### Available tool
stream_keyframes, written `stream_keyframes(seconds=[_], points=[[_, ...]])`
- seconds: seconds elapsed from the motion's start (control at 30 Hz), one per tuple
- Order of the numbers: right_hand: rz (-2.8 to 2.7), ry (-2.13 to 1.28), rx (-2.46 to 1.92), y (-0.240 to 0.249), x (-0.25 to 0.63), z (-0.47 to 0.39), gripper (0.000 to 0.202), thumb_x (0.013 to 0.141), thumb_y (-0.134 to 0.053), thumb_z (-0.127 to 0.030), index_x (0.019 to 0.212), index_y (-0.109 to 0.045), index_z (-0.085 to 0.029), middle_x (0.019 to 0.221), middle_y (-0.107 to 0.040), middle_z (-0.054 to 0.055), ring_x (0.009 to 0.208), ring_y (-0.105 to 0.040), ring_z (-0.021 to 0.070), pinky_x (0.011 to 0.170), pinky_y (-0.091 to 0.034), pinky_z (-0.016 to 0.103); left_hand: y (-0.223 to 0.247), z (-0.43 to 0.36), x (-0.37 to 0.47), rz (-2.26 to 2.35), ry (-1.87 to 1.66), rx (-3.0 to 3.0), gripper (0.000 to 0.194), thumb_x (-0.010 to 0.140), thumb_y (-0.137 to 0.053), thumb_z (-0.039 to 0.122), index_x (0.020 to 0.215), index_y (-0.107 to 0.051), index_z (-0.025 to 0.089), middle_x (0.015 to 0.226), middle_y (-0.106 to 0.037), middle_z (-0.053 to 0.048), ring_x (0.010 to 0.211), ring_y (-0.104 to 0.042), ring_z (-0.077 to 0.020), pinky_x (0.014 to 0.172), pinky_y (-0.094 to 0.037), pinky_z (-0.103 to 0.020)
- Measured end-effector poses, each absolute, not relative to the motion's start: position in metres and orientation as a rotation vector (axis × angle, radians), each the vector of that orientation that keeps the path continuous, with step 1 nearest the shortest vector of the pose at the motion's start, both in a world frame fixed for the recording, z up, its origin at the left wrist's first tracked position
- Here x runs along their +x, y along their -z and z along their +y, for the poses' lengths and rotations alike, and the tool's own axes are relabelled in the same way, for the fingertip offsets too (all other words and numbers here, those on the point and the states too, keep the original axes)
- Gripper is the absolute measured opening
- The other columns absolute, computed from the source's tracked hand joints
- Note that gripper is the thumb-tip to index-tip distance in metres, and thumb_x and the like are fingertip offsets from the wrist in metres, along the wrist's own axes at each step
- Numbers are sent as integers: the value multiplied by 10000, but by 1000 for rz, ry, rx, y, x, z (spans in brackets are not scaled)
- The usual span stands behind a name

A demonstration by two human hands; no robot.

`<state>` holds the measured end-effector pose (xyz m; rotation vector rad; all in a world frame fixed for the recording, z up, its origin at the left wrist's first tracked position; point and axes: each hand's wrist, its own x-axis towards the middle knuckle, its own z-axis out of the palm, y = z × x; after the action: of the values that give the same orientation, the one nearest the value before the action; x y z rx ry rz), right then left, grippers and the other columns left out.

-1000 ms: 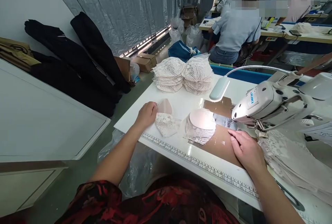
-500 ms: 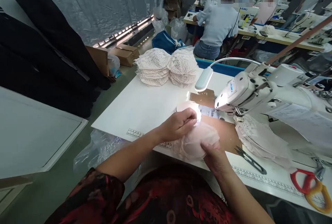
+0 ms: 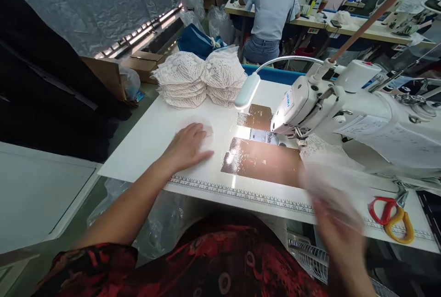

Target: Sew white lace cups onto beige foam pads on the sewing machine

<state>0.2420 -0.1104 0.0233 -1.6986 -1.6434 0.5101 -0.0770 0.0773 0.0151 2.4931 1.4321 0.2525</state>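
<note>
On the white table to the left, my left hand [image 3: 186,148] rests flat with its fingers spread. Beneath it is a thin pale fabric cup piece [image 3: 207,138], partly covered by the fingers. My right hand [image 3: 339,226] is smeared by motion near the table's front right. A pale, sheer fabric piece [image 3: 324,177] blurs along with it, held in the fingers. Behind that hand lies a pile of pale lace pieces [image 3: 319,148], partly hidden. The sewing machine [image 3: 303,104] stands over the brown-taped plate [image 3: 262,157], with no fabric seen under its needle.
Stacked white lace bra cups [image 3: 200,79] stand at the table's back left. A lamp [image 3: 248,91] hangs beside the machine head. Red-and-yellow scissors [image 3: 392,216] lie at the right, near the printed ruler [image 3: 241,195]. A co-worker [image 3: 272,8] sits beyond at another table.
My hands have parted. The left moved left and flattened onto a fabric piece; the right swept right with pale fabric. The thread snips are no longer visible. The view has shifted rightward.
</note>
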Motion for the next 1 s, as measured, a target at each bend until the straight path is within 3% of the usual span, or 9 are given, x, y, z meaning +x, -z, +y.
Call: stream_keyframes(seconds=[0.07,0.17,0.27,0.4,0.5,0.57,0.7,0.83,1.0], points=[[-1769,-800,-1498,-19,211,-92,165,894,-581,-355,922,-704,-249,834,-729,12,747,-679,219,675,-560,328,-26,60,-65,987,-347,2370,784,763,-725,495,1417,-432,174,1531,-359,-148,1409,-333,-341,1142,-317,-451],[-1785,-904,-1282,-20,182,-74,75,871,-580,-289,862,-633,-236,810,-706,4,703,-658,180,635,-529,283,-33,33,-40,387,-269,2013,626,829,-671,371,1399,-467,214,1295,-618,-84,1133,-611,-229,962,-476,-291],[-1715,-518,-1282,-28,186,-69,80,790,-614,-186,799,-563,-247,776,-676,-1,693,-634,160,605,-481,258,-29,22,-32,606,-383,1930,265,893,-550,275,1106,-683,192,974,-717,-41,851,-657,-175,770,-488,-232],[-1540,-297,-1479,-30,200,-65,109,785,-622,-219,727,-535,-248,741,-647,13,704,-612,174,636,-469,290,-22,19,-42,959,-573,1712,289,907,-547,388,883,-709,150,774,-669,-47,711,-601,-168,668,-462,-245],[-1500,-749,-1524,-20,194,-57,125,832,-621,-344,781,-616,-230,780,-674,22,720,-623,179,635,-489,293,-24,10,-38,523,-512,1359,472,890,-566,526,1210,-641,186,1008,-679,-103,864,-646,-215,781,-510,-314],[-1380,-1168,-1389,-11,186,-53,208,838,-624,-419,858,-664,-217,812,-698,19,732,-639,180,644,-512,294,-26,4,-32,292,-459,1226,690,846,-624,555,1445,-432,271,1292,-574,-142,1029,-635,-260,877,-510,-371],[-1051,-1599,-1166,5,181,-54,288,761,-718,-461,884,-706,-201,807,-716,13,698,-642,171,645,-533,298,-24,4,-28,320,-489,1238,831,814,-681,512,1512,-246,396,1486,-384,-134,893,-647,-179,697,-528,-266],[-1063,-1733,-1060,6,184,-60,262,666,-807,-427,760,-720,-198,697,-688,4,632,-617,167,603,-530,290,-13,10,-29,623,-601,1390,782,760,-756,389,1455,-409,296,1408,-484,-124,891,-612,-166,687,-503,-232],[-984,-1532,-1104,3,182,-60,210,678,-807,-389,759,-712,-219,733,-695,-1,661,-628,165,615,-531,280,-4,7,-28,571,-460,1123,380,778,-733,370,1065,-677,127,911,-693,-82,829,-643,-201,744,-507,-287]])
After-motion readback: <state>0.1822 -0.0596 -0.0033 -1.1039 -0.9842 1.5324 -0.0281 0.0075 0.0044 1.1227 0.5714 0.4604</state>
